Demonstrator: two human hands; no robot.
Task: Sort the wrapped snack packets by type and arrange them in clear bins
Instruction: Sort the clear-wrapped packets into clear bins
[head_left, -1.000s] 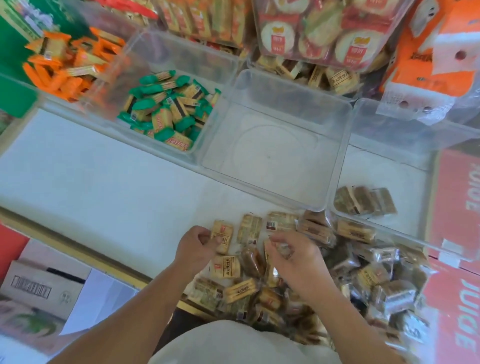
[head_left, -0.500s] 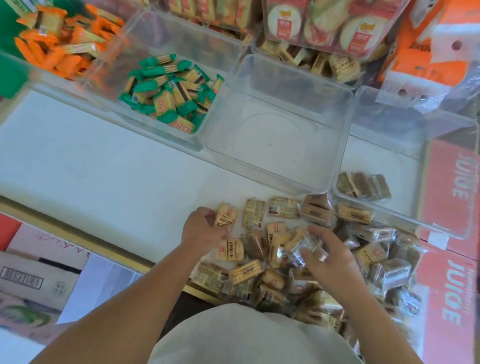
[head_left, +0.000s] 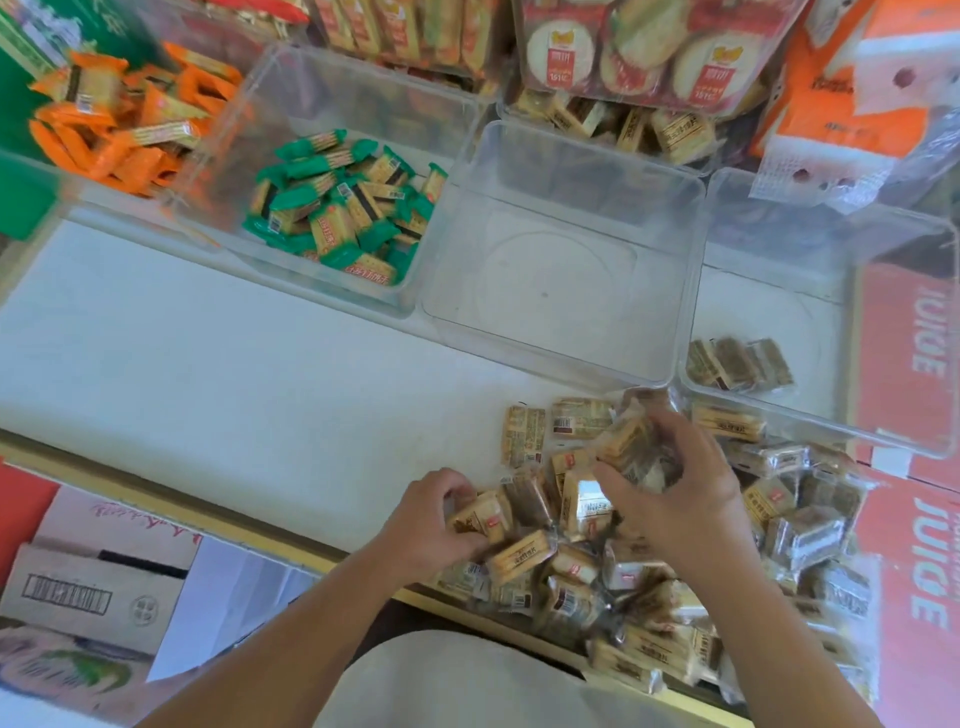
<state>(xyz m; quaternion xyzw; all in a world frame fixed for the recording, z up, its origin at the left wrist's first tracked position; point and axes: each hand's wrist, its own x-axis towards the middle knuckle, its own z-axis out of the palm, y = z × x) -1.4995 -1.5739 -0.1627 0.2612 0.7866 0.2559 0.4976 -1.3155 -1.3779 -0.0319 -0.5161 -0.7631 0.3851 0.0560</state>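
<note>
Two hands (head_left: 428, 519) (head_left: 675, 493), four clear bins (head_left: 78, 192) (head_left: 337, 296) (head_left: 561, 291) (head_left: 769, 312) abreast — three packets (head_left: 737, 364) in one.

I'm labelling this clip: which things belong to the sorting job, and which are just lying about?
Job: pile of tan wrapped snack packets; empty clear plastic bin; green-wrapped packets; left hand; right hand.
Lying about: red JUICE carton; brown cardboard box; orange-white tissue pack.

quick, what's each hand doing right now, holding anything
Left hand: closed, pinching a tan snack packet.
Right hand: closed, gripping clear-wrapped packets.
</note>
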